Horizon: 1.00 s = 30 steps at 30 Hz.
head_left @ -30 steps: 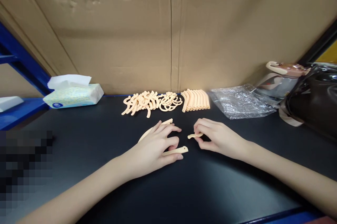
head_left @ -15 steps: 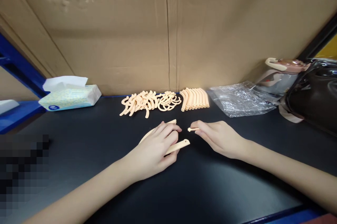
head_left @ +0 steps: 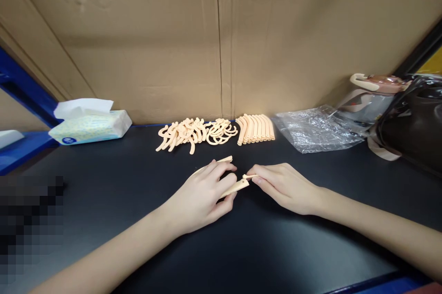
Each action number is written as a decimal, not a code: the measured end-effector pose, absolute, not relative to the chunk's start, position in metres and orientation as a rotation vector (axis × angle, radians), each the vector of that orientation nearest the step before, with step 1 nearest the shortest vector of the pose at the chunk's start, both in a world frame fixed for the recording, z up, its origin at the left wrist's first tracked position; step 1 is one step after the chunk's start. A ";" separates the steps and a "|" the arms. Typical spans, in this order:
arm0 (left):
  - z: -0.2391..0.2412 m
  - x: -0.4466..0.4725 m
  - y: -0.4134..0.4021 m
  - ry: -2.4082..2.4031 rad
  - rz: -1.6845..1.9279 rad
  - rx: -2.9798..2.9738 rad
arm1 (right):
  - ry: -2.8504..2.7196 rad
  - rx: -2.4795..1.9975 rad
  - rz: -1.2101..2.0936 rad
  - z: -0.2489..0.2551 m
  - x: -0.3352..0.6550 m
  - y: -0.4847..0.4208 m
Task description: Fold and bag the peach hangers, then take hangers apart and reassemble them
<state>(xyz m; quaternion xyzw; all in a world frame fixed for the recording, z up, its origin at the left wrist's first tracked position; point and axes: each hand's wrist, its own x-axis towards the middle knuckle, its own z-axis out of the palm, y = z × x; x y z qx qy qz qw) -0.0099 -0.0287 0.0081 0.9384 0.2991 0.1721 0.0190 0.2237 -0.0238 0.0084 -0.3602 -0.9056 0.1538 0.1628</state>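
Note:
My left hand (head_left: 209, 195) is closed around a beige curved plastic strip (head_left: 238, 186), whose end with a small round hole sticks out to the right. Another beige strip end (head_left: 226, 159) shows beyond its fingers; whether both ends belong to one piece is hidden by the hand. Between thumb and forefinger, my right hand (head_left: 283, 188) pinches a small beige peg-ended piece (head_left: 247, 176). The knobbed tip of that piece is right by the holed end; I cannot tell if they touch.
Behind the hands lie a heap of curved beige pieces (head_left: 184, 132), a pile of thin hooked pieces (head_left: 221, 132) and a neat row of beige tubes (head_left: 255, 129). A tissue pack (head_left: 93, 128) stands left; a clear plastic bag (head_left: 311, 130), bottle (head_left: 366, 105) and dark bag (head_left: 414, 123) are right.
My right hand has moved slightly left and down, bringing the small piece's knobbed tip to the strip's holed end. The held strip has risen a little in my left hand.

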 end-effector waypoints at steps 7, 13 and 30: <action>0.009 -0.010 -0.028 0.949 0.516 2.691 | -2.486 -0.984 0.593 0.008 0.223 -0.023; 0.013 -0.011 -0.029 0.971 0.434 2.632 | -2.390 -0.914 0.755 0.008 0.221 -0.020; 0.011 -0.009 -0.034 0.966 0.346 2.657 | -2.636 -1.057 0.440 0.005 0.221 -0.026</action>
